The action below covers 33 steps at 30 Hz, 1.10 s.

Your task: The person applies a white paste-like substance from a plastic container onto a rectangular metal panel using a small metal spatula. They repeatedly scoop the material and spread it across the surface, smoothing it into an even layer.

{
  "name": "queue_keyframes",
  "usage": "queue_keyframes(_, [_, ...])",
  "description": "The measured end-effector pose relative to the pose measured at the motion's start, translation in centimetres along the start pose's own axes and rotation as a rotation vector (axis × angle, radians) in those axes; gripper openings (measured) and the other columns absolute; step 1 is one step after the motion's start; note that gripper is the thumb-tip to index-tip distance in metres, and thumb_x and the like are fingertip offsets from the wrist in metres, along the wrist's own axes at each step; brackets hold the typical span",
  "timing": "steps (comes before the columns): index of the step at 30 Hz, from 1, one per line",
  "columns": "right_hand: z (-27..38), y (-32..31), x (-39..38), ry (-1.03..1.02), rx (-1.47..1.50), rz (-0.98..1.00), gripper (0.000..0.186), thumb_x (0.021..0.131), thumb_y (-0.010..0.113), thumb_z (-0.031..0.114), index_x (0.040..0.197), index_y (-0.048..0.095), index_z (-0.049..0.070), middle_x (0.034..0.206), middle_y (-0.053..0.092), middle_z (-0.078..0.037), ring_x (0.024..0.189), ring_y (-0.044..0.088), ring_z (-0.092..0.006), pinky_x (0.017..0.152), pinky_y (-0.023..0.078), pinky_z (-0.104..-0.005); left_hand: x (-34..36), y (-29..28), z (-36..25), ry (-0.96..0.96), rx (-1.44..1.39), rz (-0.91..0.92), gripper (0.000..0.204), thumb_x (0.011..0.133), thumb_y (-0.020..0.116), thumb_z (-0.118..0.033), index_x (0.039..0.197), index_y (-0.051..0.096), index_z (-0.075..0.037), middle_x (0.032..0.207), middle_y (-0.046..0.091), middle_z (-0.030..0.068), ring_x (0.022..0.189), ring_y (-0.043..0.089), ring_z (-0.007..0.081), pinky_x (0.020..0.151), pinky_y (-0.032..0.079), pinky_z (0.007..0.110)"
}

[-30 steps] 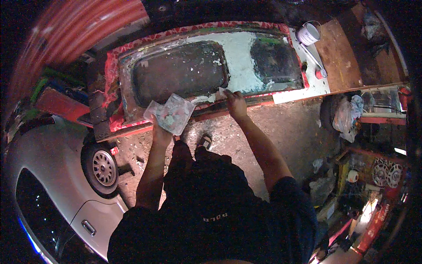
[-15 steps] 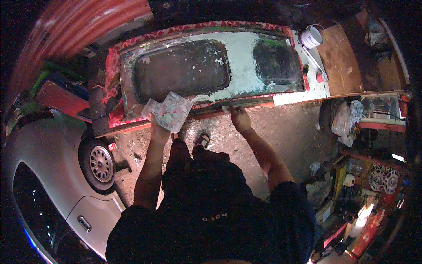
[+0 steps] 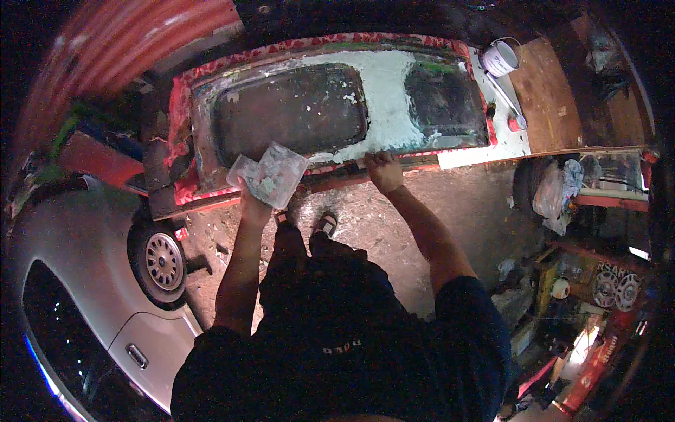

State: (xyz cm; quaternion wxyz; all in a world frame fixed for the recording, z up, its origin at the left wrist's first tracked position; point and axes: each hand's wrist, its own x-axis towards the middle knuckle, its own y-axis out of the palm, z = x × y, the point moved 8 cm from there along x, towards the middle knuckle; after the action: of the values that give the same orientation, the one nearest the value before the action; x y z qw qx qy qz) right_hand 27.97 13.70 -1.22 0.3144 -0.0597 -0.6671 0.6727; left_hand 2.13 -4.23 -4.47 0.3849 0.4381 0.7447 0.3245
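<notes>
My left hand (image 3: pixel 254 205) grips a clear plastic tray (image 3: pixel 285 166) from below; it looks folded open in two halves and is smeared with a pale, putty-like paste. My right hand (image 3: pixel 385 173) is closed, knuckles up, by the front edge of a large panel (image 3: pixel 383 105). What its fingers hold is hidden; a small pale flat piece stuck out of them a moment ago. Two dark window-shaped areas mark the panel, the larger (image 3: pixel 288 112) on the left. Whitish coating lies between and around them in uneven patches. Red patterned cloth (image 3: pixel 181 119) shows around the panel.
A white bucket (image 3: pixel 500 59) stands at the table's far right, near a long pale strip (image 3: pixel 503 95). Left of me is a silver car (image 3: pixel 84 239) with its wheel (image 3: pixel 164 261) close by. Plastic bags (image 3: pixel 552 197) hang at right, above cluttered shelves.
My right hand has moved slightly up and turned, bringing it closer to the panel's front edge; the pale piece no longer shows. My left hand and the tray have barely shifted.
</notes>
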Motion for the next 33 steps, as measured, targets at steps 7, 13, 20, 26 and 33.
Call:
queue_keyframes(7, [-0.9,-1.7,-3.1,0.134,0.048,-0.071,0.037,0.072,0.061,0.006,0.107,0.067,0.014,0.086,0.065,-0.009,0.086,0.059,-0.0296,0.078,0.048,-0.0437,-0.4,2.1,-1.0,0.021,0.003,0.082,0.077,0.088,0.041,-0.063,0.139,0.033,-0.005,0.137,0.043,0.0120,0.128,0.041,0.0308,0.107,0.034,0.047])
queue_keyframes(13, [-1.0,0.5,2.4,0.199,0.044,0.103,0.037,0.075,0.061,0.012,0.112,0.064,0.017,0.108,0.066,-0.007,0.090,0.058,-0.0275,0.074,0.048,-0.0414,-0.3,-0.3,-1.4,0.028,-0.038,0.023,0.076,0.089,0.042,-0.062,0.139,0.033,-0.005,0.138,0.043,0.0122,0.129,0.040,0.0311,0.107,0.033,0.048])
queue_keyframes(20, [-0.2,3.9,1.6,0.083,-0.100,0.163,0.030,0.076,0.058,0.016,0.106,0.064,0.015,0.106,0.066,-0.003,0.093,0.058,-0.0253,0.072,0.046,-0.0439,-0.7,-1.7,-1.6,-0.010,-0.071,0.031,0.075,0.090,0.039,-0.062,0.140,0.032,-0.006,0.137,0.045,0.0115,0.128,0.041,0.0304,0.107,0.033,0.047])
queue_keyframes(26, [2.1,0.2,-0.7,-0.074,-0.105,0.096,0.024,0.077,0.058,0.017,0.099,0.067,0.012,0.096,0.067,-0.009,0.093,0.058,-0.0279,0.070,0.048,-0.0467,-0.7,-2.0,-1.5,-0.036,-0.093,0.008,0.077,0.090,0.040,-0.063,0.140,0.032,-0.004,0.137,0.044,0.0121,0.127,0.043,0.0298,0.107,0.034,0.046])
queue_keyframes(33, [-0.9,0.1,2.2,0.230,0.075,0.145,0.035,0.077,0.058,0.012,0.112,0.064,0.015,0.105,0.066,-0.008,0.088,0.059,-0.0301,0.070,0.050,-0.0431,-0.4,-1.4,-2.4,0.031,0.000,0.001,0.078,0.088,0.044,-0.062,0.140,0.031,-0.006,0.138,0.044,0.0115,0.127,0.043,0.0297,0.107,0.034,0.046])
